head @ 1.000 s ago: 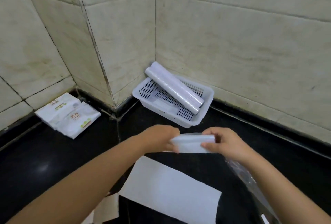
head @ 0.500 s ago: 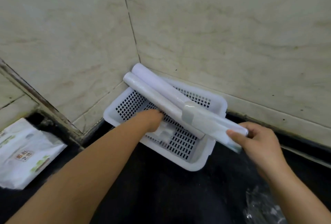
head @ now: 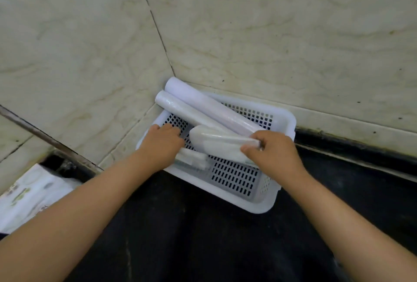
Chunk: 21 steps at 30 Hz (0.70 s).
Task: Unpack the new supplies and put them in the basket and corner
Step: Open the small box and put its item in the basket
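Wrapped roll pinched at end by right hand, lowered into basket; left hand, closed on small pack inside basket, clearing room, apparently.

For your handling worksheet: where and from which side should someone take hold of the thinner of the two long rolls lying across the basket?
Grip the thinner roll at its far-left end, coming from above. That end juts past the basket rim, clear of the hands; its near end is hidden under the packet.
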{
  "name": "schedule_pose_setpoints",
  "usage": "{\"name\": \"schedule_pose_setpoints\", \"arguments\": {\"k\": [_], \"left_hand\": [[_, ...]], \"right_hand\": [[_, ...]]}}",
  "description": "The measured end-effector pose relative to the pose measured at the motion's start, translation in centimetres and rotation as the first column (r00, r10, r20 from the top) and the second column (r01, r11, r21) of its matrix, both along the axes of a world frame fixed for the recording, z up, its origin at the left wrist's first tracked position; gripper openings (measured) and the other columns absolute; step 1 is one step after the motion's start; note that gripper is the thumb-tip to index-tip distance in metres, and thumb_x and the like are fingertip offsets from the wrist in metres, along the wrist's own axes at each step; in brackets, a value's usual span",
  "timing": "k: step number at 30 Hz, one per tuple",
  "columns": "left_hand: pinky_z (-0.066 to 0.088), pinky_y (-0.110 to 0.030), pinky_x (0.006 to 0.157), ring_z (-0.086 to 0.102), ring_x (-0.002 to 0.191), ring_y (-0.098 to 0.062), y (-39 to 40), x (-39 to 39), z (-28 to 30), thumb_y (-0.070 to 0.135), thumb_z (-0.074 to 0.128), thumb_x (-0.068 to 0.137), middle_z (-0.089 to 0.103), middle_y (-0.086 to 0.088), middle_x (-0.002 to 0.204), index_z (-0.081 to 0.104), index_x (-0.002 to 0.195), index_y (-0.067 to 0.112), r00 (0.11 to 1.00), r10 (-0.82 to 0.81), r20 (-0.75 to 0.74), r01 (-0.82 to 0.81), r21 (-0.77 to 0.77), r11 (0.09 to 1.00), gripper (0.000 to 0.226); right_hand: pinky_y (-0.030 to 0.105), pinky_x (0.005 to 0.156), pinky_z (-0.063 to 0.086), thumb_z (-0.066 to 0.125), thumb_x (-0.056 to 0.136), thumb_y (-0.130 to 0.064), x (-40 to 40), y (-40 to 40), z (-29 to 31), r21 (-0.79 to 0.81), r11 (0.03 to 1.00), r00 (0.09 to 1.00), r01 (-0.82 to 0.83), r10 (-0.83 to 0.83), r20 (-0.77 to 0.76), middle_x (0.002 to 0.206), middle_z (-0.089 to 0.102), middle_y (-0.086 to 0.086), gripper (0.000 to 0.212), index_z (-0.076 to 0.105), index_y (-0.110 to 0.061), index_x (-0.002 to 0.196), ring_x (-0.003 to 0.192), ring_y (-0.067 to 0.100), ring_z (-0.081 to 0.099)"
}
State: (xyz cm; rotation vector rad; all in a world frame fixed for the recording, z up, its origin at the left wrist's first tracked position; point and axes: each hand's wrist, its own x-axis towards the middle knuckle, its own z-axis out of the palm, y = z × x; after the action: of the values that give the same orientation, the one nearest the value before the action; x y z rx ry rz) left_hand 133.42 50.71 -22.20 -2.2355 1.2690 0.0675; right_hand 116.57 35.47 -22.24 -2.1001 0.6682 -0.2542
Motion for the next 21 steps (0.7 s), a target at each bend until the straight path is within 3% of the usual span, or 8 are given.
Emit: {"name": "schedule_pose_setpoints", "arguments": {"k": [3,5,9,13,15,18,21], "left_hand": [[0.030,-0.028,0.081,0.040,0.116,-0.021,2.0,0.0,1.4,0.011,0.046,0.089,0.047,0.000,0.120,0.056,0.117,0.026,0.999,0.022,0.048,-0.019,-0.055,0.998,0.033],[0.023,-0.027,0.074,0.040,0.114,-0.022,2.0,0.1,1.5,0.009,0.045,0.088,0.048,-0.001,0.118,0.057,0.115,0.024,0.999,0.026,0.033,-0.023,-0.069,0.997,0.033],[0.037,-0.030,0.081,0.041,0.120,-0.026,-0.4,0.4,0.2,0.006,0.045,0.091,0.046,-0.009,0.126,0.056,0.121,0.016,0.993,0.099,-0.058,-0.096,0.054,0.994,0.033],[0.046,-0.035,0.092,0.052,0.114,-0.029,-2.8,0.5,-2.2,0.002,0.043,0.093,0.049,-0.015,0.129,0.053,0.122,0.004,0.943,0.248,-0.222,-0.210,0.180,0.961,0.031],[0.046,-0.036,0.094,0.054,0.112,-0.030,-3.5,0.2,-2.9,0.001,0.044,0.093,0.052,-0.016,0.127,0.053,0.121,0.003,0.921,0.275,-0.275,-0.226,0.196,0.954,0.029],[0.045,-0.037,0.094,0.053,0.113,-0.031,-3.7,-0.3,-2.6,-0.001,0.044,0.092,0.051,-0.019,0.127,0.047,0.122,0.002,0.891,0.276,-0.362,-0.248,0.122,0.961,0.030],[0.043,-0.038,0.096,0.050,0.116,-0.032,-2.9,-0.7,-1.7,0.001,0.042,0.093,0.046,-0.019,0.132,0.043,0.126,0.004,0.888,0.253,-0.383,-0.251,0.057,0.966,0.034]], "right_hand": [[0.021,0.048,0.031,0.058,0.085,-0.022,3.4,2.4,-1.8,0.008,0.997,0.990,-0.083,0.083,-0.113,0.066,0.050,-0.004,0.018,0.067,-0.008,0.092,0.060,0.010,0.046],[0.021,0.047,0.032,0.059,0.084,-0.020,5.4,4.0,-2.9,0.094,0.990,0.976,-0.105,0.121,-0.182,0.069,0.051,-0.002,0.020,0.067,-0.004,0.093,0.062,0.012,0.047],[0.029,0.064,0.041,0.051,0.087,-0.007,8.3,5.1,-4.8,0.322,0.947,0.899,-0.019,0.156,-0.408,0.060,0.046,0.006,0.021,0.054,-0.004,0.066,0.052,0.017,0.043],[0.030,0.075,0.041,0.043,0.092,-0.007,9.4,4.7,-5.5,0.319,0.941,0.718,-0.115,0.301,-0.628,0.055,0.047,0.009,0.035,0.043,-0.007,0.057,0.053,0.017,0.041],[0.029,0.073,0.040,0.047,0.090,-0.007,9.1,4.7,-5.1,0.244,0.948,0.671,-0.203,0.316,-0.670,0.046,0.049,0.008,0.037,0.043,-0.008,0.053,0.053,0.016,0.039],[0.026,0.057,0.042,0.045,0.088,-0.006,7.4,4.2,-4.6,0.154,0.965,0.753,-0.213,0.263,-0.603,0.063,0.049,0.007,0.024,0.048,-0.005,0.064,0.055,0.016,0.042],[0.031,0.071,0.045,0.037,0.094,-0.011,4.4,3.7,-3.4,0.030,0.957,0.808,-0.287,0.259,-0.529,0.103,0.062,0.016,0.022,0.057,-0.001,0.096,0.084,0.026,0.057]]}}
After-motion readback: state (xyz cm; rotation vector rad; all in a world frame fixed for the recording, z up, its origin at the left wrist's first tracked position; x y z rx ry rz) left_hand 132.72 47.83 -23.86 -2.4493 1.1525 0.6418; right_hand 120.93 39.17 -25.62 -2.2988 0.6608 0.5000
